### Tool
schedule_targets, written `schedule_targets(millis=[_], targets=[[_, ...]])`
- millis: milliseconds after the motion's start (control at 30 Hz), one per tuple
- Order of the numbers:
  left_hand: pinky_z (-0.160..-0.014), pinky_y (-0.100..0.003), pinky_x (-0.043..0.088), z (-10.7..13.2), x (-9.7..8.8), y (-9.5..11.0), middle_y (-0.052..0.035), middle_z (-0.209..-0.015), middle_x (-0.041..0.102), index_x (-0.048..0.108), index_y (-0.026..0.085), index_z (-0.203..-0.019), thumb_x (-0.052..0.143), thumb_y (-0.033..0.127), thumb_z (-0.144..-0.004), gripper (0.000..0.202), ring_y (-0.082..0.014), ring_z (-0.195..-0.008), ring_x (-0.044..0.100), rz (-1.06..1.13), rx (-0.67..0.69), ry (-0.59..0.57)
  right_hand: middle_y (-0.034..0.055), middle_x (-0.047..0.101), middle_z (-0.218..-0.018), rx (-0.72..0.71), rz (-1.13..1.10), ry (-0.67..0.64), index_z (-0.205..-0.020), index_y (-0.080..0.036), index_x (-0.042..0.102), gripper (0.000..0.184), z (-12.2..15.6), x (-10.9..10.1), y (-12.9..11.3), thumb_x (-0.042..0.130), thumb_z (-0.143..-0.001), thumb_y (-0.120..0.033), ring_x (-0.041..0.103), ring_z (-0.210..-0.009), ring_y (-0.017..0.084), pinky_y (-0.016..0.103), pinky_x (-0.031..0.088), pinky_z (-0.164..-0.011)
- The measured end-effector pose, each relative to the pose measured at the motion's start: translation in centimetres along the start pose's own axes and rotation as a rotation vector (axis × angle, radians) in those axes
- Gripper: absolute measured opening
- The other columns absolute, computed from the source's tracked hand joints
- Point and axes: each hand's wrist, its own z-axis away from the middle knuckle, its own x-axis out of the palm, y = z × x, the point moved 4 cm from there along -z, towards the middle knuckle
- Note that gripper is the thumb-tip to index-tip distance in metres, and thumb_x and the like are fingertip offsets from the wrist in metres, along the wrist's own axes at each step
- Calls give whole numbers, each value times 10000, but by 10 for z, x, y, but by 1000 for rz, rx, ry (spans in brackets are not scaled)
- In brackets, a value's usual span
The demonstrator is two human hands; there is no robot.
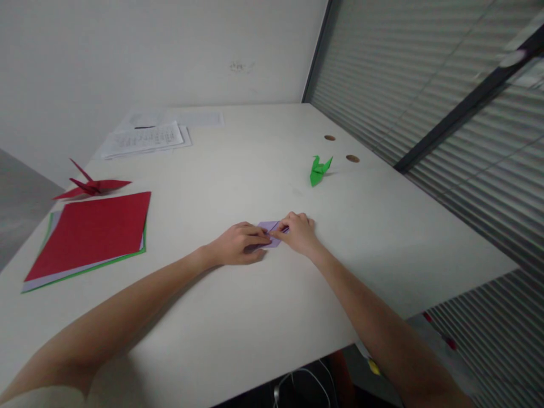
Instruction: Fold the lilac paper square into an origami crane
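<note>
**A:** What is seen in the head view?

**B:** A small folded purple paper [272, 233] is seen lying flat on the white table [263, 317], near its middle and a little toward the near edge. It is held from both sides.

**A:** How are the hands set?

**B:** The left hand [238, 245] is laid palm down, its fingers drawn together and closed on the paper's left part. The right hand [300, 232] is curled, its fingertips pinched on the right part. The fingertips of both are brought nearly together over the paper, and most of it is hidden beneath them.

**A:** What else is found on the table?

**B:** A green crane [319, 170] is stood well beyond the right hand, with two brown discs [352, 158] just past it. At the far left a red crane [92, 186] is set just behind a stack of coloured sheets [91, 232], red on top. Printouts [144, 139] are spread at the back, near the wall.
</note>
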Motion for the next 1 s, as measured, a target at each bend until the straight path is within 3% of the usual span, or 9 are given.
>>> schedule_targets(millis=[300, 433, 633, 767, 1000], targets=[[-917, -347, 502, -2, -1, -6, -96, -1119, 697, 718, 168, -1016, 561, 229, -865, 226, -198, -1023, 661, 66, -12, 9, 37, 656, -972, -12, -9, 6, -758, -269, 741, 195, 0, 0, 1, 703, -798, -455, 502, -998, 250, 395, 317, -855], [-894, -354, 514, -4, -1, 0, -102, -1070, 695, 723, 169, -957, 529, 243, -889, 219, -197, -983, 660, -11, 34, -14, 35, 655, -976, -18, 5, 5, -765, -276, 742, 189, -1, 1, 1, 694, -803, -455, 510, -997, 254, 400, 326, -855], [-885, -362, 519, -4, 1, 8, -100, -1070, 683, 693, 156, -1026, 453, 210, -922, 267, -197, -944, 657, -152, 48, -40, 59, 627, -987, -8, 4, 28, -746, -269, 737, 233, 2, 1, 0, 672, -813, -483, 483, -1012, 274, 423, 338, -874], [-889, -361, 521, -4, 1, 9, -104, -1074, 683, 688, 154, -1036, 457, 201, -914, 265, -204, -967, 658, -156, 49, -41, 87, 538, -1056, 31, -3, 125, -716, -250, 725, 331, 3, -2, 5, 689, -760, -576, 441, -1049, 293, 433, 346, -893], [-873, -362, 530, -2, 2, 6, -99, -1103, 679, 685, 160, -1049, 473, 175, -881, 271, -203, -960, 663, -142, 43, -39, 82, 456, -1137, 79, -23, 130, -675, -242, 711, 380, -3, -5, 23, 693, -736, -616, 405, -1099, 299, 452, 335, -923]])
